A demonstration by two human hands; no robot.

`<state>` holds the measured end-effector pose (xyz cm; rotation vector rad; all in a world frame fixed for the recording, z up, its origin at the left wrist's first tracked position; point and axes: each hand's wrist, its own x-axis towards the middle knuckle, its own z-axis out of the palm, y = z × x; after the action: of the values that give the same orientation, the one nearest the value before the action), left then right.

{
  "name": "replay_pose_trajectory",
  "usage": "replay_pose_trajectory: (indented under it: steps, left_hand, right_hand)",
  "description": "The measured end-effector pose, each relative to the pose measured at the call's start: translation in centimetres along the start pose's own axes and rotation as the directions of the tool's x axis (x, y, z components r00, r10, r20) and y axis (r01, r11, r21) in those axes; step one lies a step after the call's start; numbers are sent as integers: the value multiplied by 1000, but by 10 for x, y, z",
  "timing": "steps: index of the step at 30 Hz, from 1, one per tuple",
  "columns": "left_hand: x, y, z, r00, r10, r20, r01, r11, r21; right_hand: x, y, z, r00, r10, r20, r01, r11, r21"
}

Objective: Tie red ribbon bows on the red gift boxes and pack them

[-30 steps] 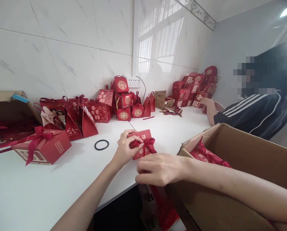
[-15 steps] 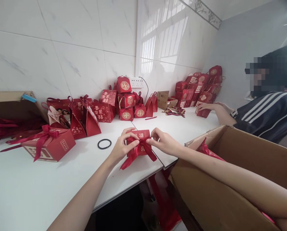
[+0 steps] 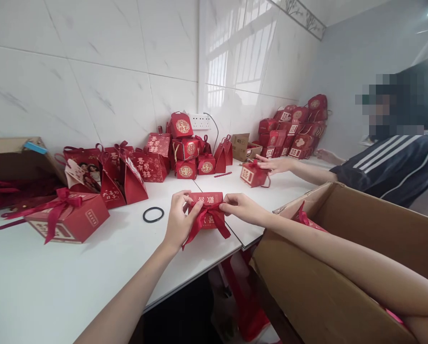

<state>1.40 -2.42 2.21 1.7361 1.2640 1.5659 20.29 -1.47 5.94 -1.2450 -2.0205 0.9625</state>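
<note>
A small red box (image 3: 208, 220) with gold lettering rests near the front edge of the white table (image 3: 127, 258), a red ribbon bow (image 3: 211, 210) across its front. My left hand (image 3: 183, 217) pinches the ribbon at the box's left side, thumb pointing up. On the right side my right hand (image 3: 238, 208) pinches the ribbon's other loop between thumb and fingers. Two ribbon tails hang down over the box front. A black ring (image 3: 153, 214) lies left of my left hand.
A red box with a bow (image 3: 70, 217) stands at left, bags (image 3: 120, 177) and stacked boxes (image 3: 187, 149) behind. An open carton (image 3: 307, 272) lies beneath my right forearm. At right, a person's hand (image 3: 276, 165) touches a red box (image 3: 253, 175).
My left fingers have shifted on the ribbon, and the thumb points more upward. The person at right has moved a red box leftward across the table. The view has shifted slightly.
</note>
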Motion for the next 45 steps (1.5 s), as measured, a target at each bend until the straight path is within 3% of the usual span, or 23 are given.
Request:
replay_pose_trajectory:
  steps: [7,20,23,25,27,30,33,39,42,45]
  left_hand:
    - [2,1,0,998,-29,-55,30,999,16]
    - [-3,-5,8,989,33,-144,-26,999,47]
    - [-3,-6,7,992,1,-125,0,1000,12]
    - [-2,-6,7,994,-19,-109,17,1000,-19]
    - [-2,-5,7,994,-34,-100,29,998,-46]
    - [-2,-2,8,995,-48,-87,42,997,-71]
    - [-3,0,9,997,-52,-65,45,994,-99]
    - [-3,-3,11,998,-69,10,69,976,-206]
    - [-2,-5,11,994,-103,34,108,953,-283]
    - [-2,-6,9,993,-119,6,115,943,-313]
  right_hand:
    - [5,3,-1,998,39,48,-52,946,321]
    - [4,-6,-3,964,240,115,-265,837,479]
    - [6,0,-1,966,250,66,-255,877,408]
    - [5,4,-1,981,194,-5,-184,937,298]
    - [3,4,-1,988,63,-139,-42,988,146]
    - [-3,-1,0,927,-222,-301,193,973,-123]
    - [-7,-5,5,900,-383,-210,309,898,-314]
    - [-9,1,9,949,-313,51,306,866,-396]
    - [-11,2,8,941,-326,93,334,840,-428]
    - [-12,2,8,949,-309,65,307,854,-421]
